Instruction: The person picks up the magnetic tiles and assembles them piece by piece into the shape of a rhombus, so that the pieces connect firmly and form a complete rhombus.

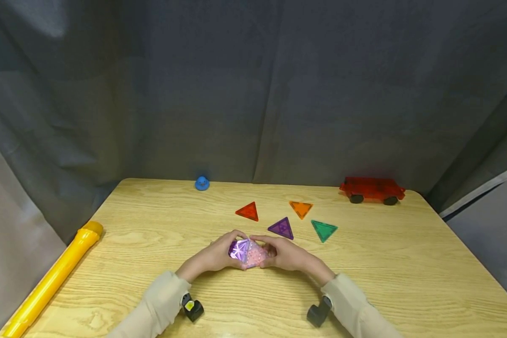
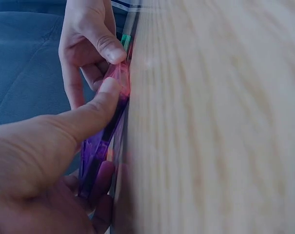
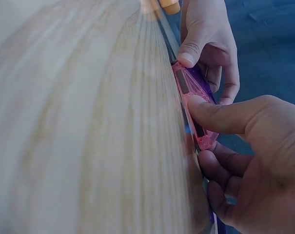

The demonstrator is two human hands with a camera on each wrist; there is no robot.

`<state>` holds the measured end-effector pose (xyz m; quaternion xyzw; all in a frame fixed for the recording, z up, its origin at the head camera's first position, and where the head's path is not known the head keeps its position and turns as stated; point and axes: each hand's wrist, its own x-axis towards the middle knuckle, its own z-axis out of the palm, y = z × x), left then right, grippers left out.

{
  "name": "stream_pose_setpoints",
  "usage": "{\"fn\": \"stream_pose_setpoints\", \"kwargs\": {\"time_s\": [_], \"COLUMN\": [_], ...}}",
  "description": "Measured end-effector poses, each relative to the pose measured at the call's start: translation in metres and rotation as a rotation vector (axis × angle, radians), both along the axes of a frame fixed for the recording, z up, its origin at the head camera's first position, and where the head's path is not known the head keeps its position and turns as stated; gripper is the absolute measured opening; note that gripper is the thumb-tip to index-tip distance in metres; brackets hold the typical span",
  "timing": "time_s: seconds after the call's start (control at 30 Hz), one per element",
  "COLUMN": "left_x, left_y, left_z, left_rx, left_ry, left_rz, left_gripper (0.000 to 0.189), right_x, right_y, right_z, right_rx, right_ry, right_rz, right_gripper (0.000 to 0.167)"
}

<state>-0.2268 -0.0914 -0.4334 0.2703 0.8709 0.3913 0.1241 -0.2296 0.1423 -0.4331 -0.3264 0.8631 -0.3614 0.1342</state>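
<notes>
Low over the table, both hands hold a purple translucent magnetic tile (image 1: 238,249) and a pink translucent one (image 1: 255,255), which meet edge to edge. My left hand (image 1: 217,253) pinches the purple side, its thumb on the near edge and fingers behind. From the other side, my right hand (image 1: 289,254) pinches the pink tile between thumb and fingers. In the right wrist view the pink tile (image 3: 206,139) slants under the right thumb, while the left thumb (image 3: 188,57) touches its far end. The fingers hide part of both tiles.
Beyond the hands lie loose triangular tiles: red (image 1: 248,211), purple (image 1: 282,228), orange (image 1: 301,209) and green (image 1: 324,230). A blue rubber duck (image 1: 202,183) and a red wheeled car (image 1: 372,188) stand near the back edge. A yellow tube (image 1: 52,281) lies along the left edge.
</notes>
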Motion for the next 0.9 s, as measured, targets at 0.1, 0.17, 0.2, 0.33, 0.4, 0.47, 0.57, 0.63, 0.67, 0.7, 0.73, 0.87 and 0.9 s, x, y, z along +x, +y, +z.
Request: {"fn": "stream_pose_setpoints", "kwargs": {"time_s": [0.1,0.17,0.2,0.33,0.4,0.47,0.57,0.63,0.67,0.7,0.73,0.87,0.9], "left_x": [0.000,-0.001,-0.002,-0.005,-0.005,-0.005,-0.005,-0.004,-0.004,-0.004,-0.004,-0.004,-0.004], "left_y": [0.000,-0.001,-0.002,-0.006,-0.008,-0.009,-0.010,-0.011,-0.011,-0.011,-0.011,-0.011,-0.011], "left_z": [-0.001,-0.002,-0.003,-0.007,-0.007,-0.008,-0.006,-0.005,-0.005,-0.005,-0.004,-0.005,-0.006], "left_rx": [0.001,0.004,0.009,0.046,0.067,0.079,0.085,0.082,0.077,0.072,0.065,0.039,0.033], "left_ry": [-0.007,-0.011,-0.017,-0.064,-0.090,-0.103,-0.110,-0.109,-0.109,-0.107,-0.106,-0.091,-0.085], "left_rz": [0.002,-0.004,-0.009,-0.042,-0.054,-0.062,-0.064,-0.060,-0.054,-0.049,-0.043,-0.020,-0.018], "left_gripper": [0.062,0.063,0.064,0.067,0.068,0.067,0.064,0.064,0.063,0.063,0.063,0.065,0.066], "right_x": [0.000,0.000,0.000,0.001,0.001,0.001,0.000,0.000,0.000,0.000,0.000,0.001,0.002], "right_y": [0.000,-0.001,-0.001,-0.002,-0.002,-0.001,-0.001,-0.001,-0.001,-0.001,-0.001,-0.002,-0.002], "right_z": [-0.001,-0.002,-0.002,-0.003,-0.003,-0.003,-0.004,-0.004,-0.004,-0.004,-0.003,-0.001,-0.001], "right_rx": [-0.009,-0.011,-0.012,-0.011,-0.015,-0.020,-0.019,-0.011,-0.004,0.004,0.013,0.039,0.046], "right_ry": [0.001,-0.001,-0.002,-0.014,-0.011,-0.004,0.006,0.009,0.012,0.016,0.020,0.029,0.029], "right_rz": [-0.003,-0.014,-0.020,-0.036,-0.031,-0.022,-0.012,-0.009,-0.008,-0.006,-0.005,0.000,-0.001], "right_gripper": [0.064,0.063,0.062,0.058,0.057,0.057,0.058,0.058,0.058,0.058,0.058,0.057,0.057]}}
